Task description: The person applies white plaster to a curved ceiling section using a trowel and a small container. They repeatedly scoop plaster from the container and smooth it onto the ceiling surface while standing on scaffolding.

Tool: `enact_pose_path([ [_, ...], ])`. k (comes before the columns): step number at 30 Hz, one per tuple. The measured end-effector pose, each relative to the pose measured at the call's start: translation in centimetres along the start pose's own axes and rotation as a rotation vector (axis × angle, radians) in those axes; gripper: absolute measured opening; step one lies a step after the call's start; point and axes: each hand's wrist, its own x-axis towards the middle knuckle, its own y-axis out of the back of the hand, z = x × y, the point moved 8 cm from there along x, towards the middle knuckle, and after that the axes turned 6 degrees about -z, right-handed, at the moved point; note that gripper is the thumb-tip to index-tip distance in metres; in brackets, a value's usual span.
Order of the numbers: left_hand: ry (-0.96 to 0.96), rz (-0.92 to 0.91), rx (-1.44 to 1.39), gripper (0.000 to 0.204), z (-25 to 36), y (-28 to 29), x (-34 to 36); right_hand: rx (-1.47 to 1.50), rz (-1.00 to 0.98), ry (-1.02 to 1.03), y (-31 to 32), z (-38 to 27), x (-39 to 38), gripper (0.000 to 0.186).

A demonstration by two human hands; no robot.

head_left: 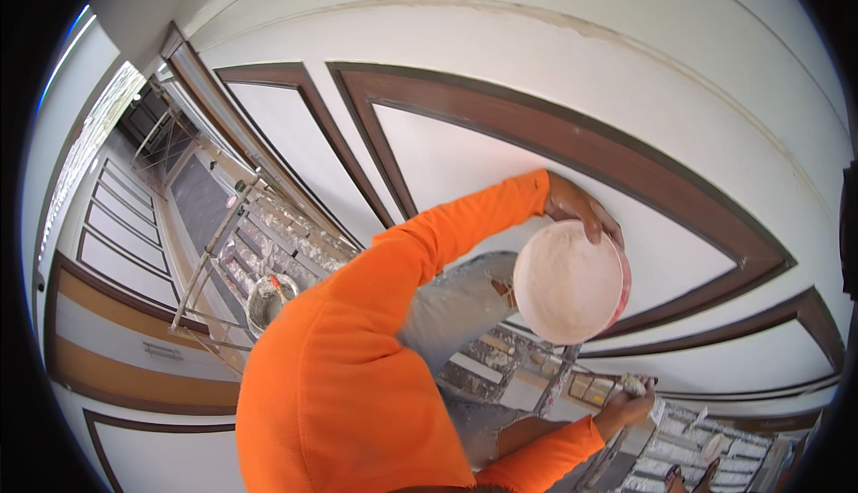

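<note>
My left hand [583, 213] reaches out in an orange sleeve and grips the far rim of a round bowl [567, 282] caked in whitish putty, with a reddish edge. It holds the bowl close to a white wall panel framed in brown moulding [626, 158]. Lower down, my right hand [628, 406] is closed around a small putty-smeared tool [640, 386], whose blade is hard to make out. My grey, paint-splattered trousers [456, 310] show between the two arms.
A metal scaffold platform [268, 234] splattered with white runs along the wall at left and carries a dirty bucket [268, 301]. More scaffold boards [706, 453] lie below at lower right. A corridor with panelled walls [116, 225] stretches away on the left.
</note>
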Motion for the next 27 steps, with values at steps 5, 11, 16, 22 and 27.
enact_pose_path([
  [5, -0.026, 0.032, -0.047, 0.075, 0.2, -0.4, -0.9, 0.022, 0.007, -0.111, 1.4, 3.6, 4.1, 0.025],
  [11, -0.023, 0.499, -0.35, 0.033, -4.1, 4.5, -2.4, -0.064, -0.001, -0.212, 1.9, 6.9, 6.4, 0.028],
  [16, -0.167, 0.557, -0.249, 0.035, -1.9, 5.6, -3.6, 0.017, 0.062, -0.193, 0.7, 7.8, 5.9, 0.021],
  [22, -0.285, 0.603, -0.294, 0.051, -1.3, 6.5, -4.8, 0.162, 0.181, -0.107, -0.6, 3.4, 3.4, 0.016],
  [27, -0.261, 0.632, -0.367, 0.058, -2.3, 7.7, -4.5, 0.132, 0.207, -0.029, 1.0, -0.4, 1.9, 0.017],
])
